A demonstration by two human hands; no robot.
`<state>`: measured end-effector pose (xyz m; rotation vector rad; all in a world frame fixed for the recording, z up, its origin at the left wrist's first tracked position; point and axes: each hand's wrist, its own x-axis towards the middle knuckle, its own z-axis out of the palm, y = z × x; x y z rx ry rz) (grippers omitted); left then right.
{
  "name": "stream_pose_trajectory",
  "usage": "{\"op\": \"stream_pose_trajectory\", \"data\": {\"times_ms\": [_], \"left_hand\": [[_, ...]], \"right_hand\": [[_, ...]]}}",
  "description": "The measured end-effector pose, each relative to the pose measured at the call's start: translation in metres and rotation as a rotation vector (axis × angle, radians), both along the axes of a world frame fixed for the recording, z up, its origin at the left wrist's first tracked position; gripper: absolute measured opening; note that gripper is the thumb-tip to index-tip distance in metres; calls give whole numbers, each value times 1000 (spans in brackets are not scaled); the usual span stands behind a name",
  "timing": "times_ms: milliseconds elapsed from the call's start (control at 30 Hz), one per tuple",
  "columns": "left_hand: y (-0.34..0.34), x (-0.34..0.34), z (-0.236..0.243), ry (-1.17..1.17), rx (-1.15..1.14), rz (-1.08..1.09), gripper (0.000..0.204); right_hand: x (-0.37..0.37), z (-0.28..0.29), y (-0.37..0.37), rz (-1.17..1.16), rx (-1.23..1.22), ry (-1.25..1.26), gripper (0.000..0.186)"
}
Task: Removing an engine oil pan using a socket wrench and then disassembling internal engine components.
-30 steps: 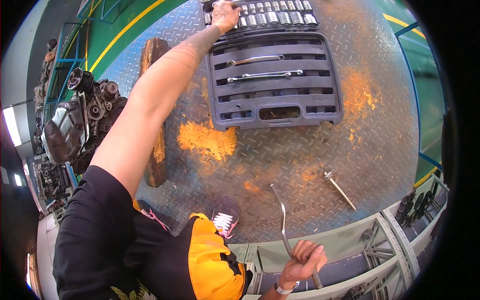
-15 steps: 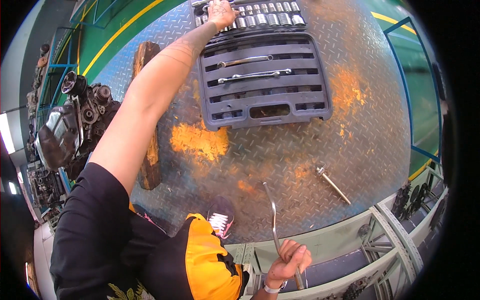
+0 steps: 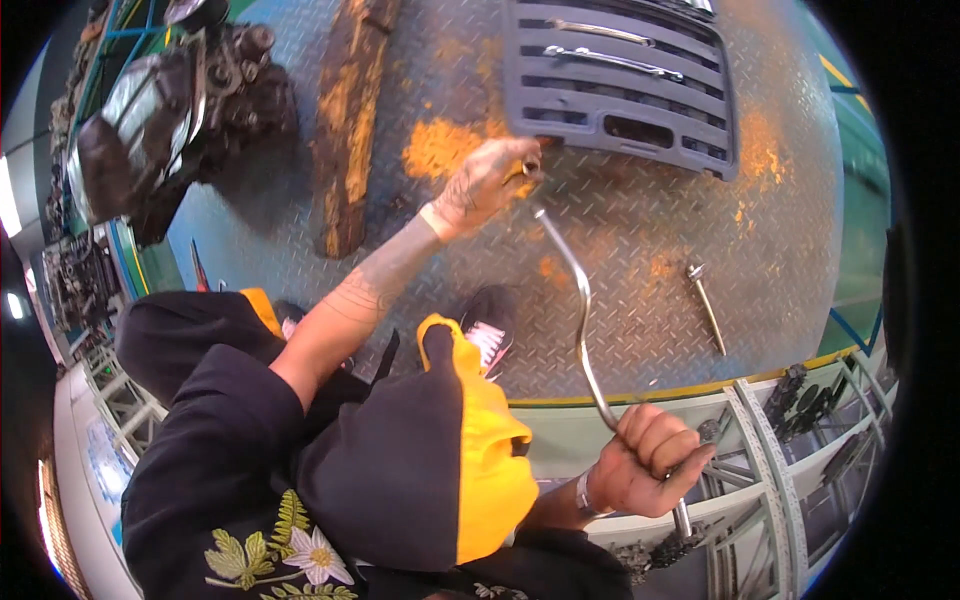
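Note:
My right hand is wrapped round the lower part of a bent steel speed brace, which slants up and to the left. Just above the brace's far tip, my left hand pinches a small metal socket by its sides, open end showing. A narrow gap lies between socket and tip. Beyond my left hand rests a grey plastic tool case lid with two combination wrenches on it, the upper wrench and the lower wrench.
A ratchet-like bar tool lies on the diamond-plate floor at right. To the left are a rough wooden beam and a greasy engine. A pale metal frame runs along the near right. My shoe stands on the plate.
My left hand has come back from the socket set, now with a socket in its fingers, toward the brace's tip. My right hand has shifted right and up with the brace; the view has moved too.

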<state>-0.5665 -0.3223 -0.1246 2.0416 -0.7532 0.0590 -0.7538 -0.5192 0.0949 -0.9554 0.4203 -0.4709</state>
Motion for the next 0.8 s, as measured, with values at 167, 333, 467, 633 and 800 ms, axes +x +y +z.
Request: {"op": "stream_pose_trajectory", "data": {"times_ms": [167, 333, 467, 633, 800], "left_hand": [[36, -57, -33, 71, 9, 5, 40], [52, -76, -35, 112, -104, 63, 38], [64, -91, -51, 92, 44, -47, 34], [62, -99, -60, 181, 102, -64, 34], [55, -105, -71, 229, 0, -16, 35]], "right_hand": [[8, -5, 41, 90, -56, -39, 53], [25, -11, 72, 169, -128, 42, 48], [47, -22, 98, 305, -331, 132, 45], [80, -19, 120, 546, -704, 328, 51], [87, -26, 132, 689, -855, 383, 48]]}}
